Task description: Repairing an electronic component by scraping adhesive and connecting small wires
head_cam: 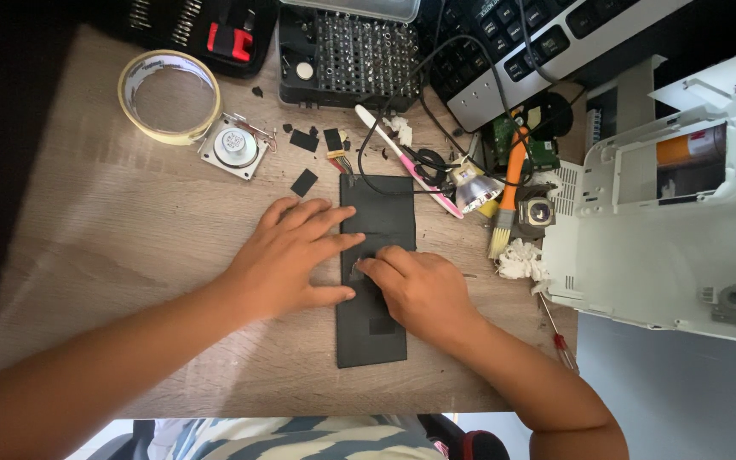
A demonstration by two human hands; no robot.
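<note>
Black flat panel lies mid-table. Left hand spread flat on its left edge; right hand curled, fingertips pressing its middle, gripping nothing. Far: open bit case, bits filling its slots.

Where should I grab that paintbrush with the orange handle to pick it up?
Take the paintbrush by its orange handle, near the middle, coming from above with fingers closing across its width. It lies flat with bristles toward you, and the handle's far end sits among cables and a green circuit board, so the middle looks like the least crowded spot.
</note>
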